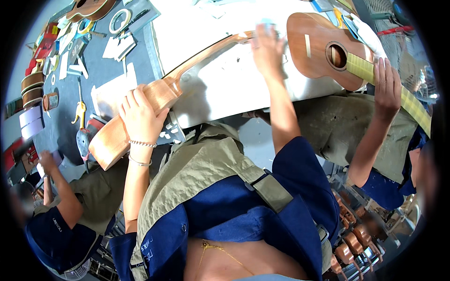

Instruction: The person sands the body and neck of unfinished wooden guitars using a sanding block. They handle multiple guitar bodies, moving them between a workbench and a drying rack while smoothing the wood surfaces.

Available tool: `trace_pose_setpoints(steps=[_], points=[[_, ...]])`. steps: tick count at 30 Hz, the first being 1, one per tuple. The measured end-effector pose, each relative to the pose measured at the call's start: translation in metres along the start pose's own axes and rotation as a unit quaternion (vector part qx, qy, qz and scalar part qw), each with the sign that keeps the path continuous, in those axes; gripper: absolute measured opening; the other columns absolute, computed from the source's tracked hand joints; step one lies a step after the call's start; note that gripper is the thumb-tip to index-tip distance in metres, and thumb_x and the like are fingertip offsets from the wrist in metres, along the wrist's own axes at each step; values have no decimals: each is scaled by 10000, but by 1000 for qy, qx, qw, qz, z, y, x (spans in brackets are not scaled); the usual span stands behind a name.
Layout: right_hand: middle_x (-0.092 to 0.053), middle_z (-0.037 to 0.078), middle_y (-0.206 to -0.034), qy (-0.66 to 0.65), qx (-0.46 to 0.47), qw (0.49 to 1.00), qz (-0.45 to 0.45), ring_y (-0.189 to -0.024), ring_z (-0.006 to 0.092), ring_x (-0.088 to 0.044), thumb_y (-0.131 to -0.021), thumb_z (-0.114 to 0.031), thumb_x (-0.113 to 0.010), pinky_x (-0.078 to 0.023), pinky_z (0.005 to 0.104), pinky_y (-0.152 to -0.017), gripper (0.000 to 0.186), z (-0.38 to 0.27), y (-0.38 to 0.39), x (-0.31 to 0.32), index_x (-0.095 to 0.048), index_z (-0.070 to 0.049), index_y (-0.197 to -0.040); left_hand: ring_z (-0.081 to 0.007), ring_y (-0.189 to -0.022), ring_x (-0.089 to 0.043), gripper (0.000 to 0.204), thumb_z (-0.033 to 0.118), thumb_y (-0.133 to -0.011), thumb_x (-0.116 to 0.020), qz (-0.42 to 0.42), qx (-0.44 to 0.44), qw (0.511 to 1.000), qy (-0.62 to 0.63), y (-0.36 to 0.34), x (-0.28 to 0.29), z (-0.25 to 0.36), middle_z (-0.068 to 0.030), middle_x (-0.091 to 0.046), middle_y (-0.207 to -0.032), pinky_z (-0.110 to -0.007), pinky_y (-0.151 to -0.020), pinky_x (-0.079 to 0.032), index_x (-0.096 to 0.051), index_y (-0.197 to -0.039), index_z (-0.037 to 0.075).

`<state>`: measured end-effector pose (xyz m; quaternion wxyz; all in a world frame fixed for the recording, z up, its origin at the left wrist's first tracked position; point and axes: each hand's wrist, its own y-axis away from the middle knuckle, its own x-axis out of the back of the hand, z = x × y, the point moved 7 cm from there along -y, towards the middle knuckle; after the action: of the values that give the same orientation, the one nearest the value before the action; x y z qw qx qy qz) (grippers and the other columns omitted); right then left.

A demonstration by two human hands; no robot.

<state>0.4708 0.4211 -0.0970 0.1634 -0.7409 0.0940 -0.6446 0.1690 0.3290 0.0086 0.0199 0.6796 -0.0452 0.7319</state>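
Observation:
A bare-wood ukulele (157, 96) lies on its side, its body at the left and its neck running up and right over the white-covered bench. My left hand (140, 110) is wrapped over the side of its body, pressing it down at the bench's near edge. By the headstock is my right hand (268, 51), arm stretched out and fingers smeared by motion. A small pale-blue thing (266, 22) shows at the fingertips, too blurred to name. Whether the fingers grip it or touch the headstock is unclear.
At right, a co-worker's hand (387, 89) holds a second ukulele (311, 44) with a yellow-covered fretboard. Another co-worker (61, 210) works at lower left. Tape rolls (120, 21), a corded power tool (84, 140) and paper scraps lie on the dark mat (101, 70).

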Motion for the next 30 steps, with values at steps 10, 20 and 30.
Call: trace_pose_setpoints(steps=[10,20,30], points=[[-457,195,-1299,-245,-213,944,59,-1169,360,-457,-935,-245,-395,-361,366,-974,428,58,32,26,-427,-21,-1298,-321,-1046,-507,632,490,-666,-696,-185,-269,943,-63,-55,-5,37,-185,-561,-1071,-398,-886,-395,-554,-1021,-13],[-437,147,-1314,-598,-307,731,111,-944,167,-551,-937,-156,-414,-496,270,-724,364,31,83,47,-486,-76,-1285,-260,-601,-614,334,210,-763,-598,-257,-121,945,163,-137,-109,80,-160,-629,-747,-353,-625,-500,-601,-1063,61],[-471,168,-1266,-493,88,835,229,-1106,274,-471,-910,-183,-419,-343,364,-963,379,-48,-44,294,-525,-26,-1239,-248,-556,-556,242,175,-754,-675,-77,-38,947,310,-50,94,29,-159,-586,-643,-319,-583,-460,-624,-919,6]])
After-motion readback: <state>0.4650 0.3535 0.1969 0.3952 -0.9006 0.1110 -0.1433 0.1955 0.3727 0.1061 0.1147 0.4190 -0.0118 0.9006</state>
